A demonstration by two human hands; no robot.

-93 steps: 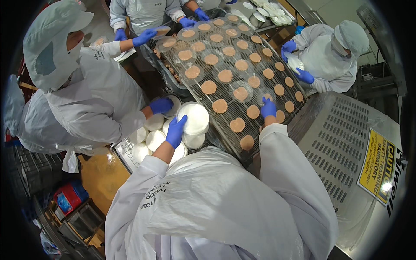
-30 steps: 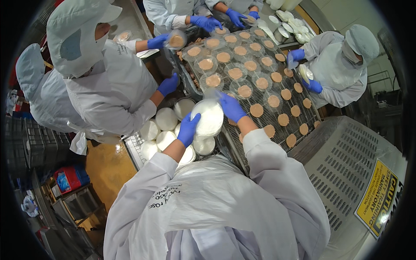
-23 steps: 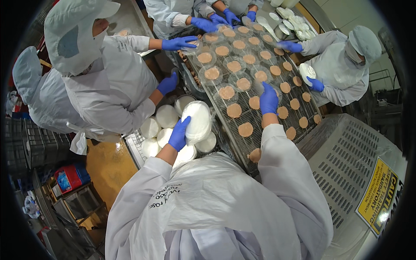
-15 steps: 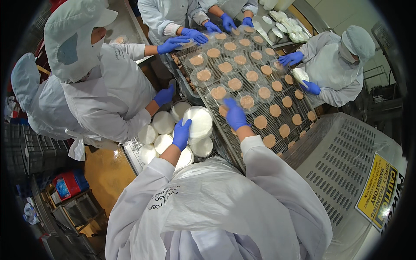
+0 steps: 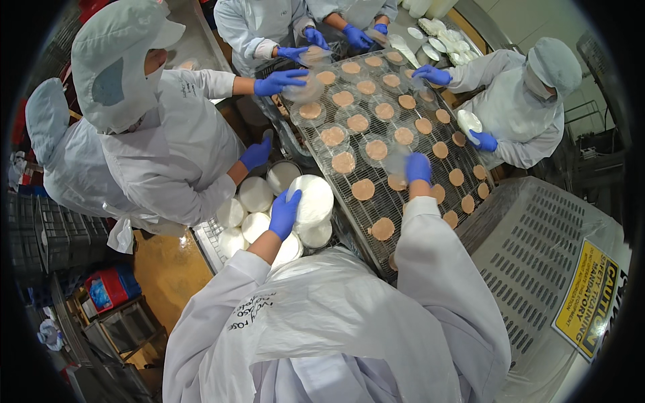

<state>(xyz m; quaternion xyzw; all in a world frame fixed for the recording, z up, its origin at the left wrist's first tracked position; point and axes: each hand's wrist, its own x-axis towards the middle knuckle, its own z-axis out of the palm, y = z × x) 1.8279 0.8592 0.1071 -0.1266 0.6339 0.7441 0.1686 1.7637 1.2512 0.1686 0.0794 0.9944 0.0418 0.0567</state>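
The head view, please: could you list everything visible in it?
Mesh metal belt: one, grey, centre.
Round flat patties: over twenty, pinkish, on belt.
Thin round sheets: many, translucent, around patties.
Round disc stacks: several, white, left of belt.
Perforated metal cover: one, grey, right of belt.
Rectangular sign: one, yellow, on cover.
Coated people: five, white, left, right, far end.
Boxy bin: one, red, lower left.
Left gloved hand: one, blue, holding disc stack.
Right gloved hand: one, blue, over belt.

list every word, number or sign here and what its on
Yellow warning sign on slotted metal cover: bold print, not copied out.
Dark lettering beside it: partly lost at the rim.
Handwriting on wearer's white apron: not copied out.
Marks on left co-worker's coat and far co-worker's coat: too small to read.
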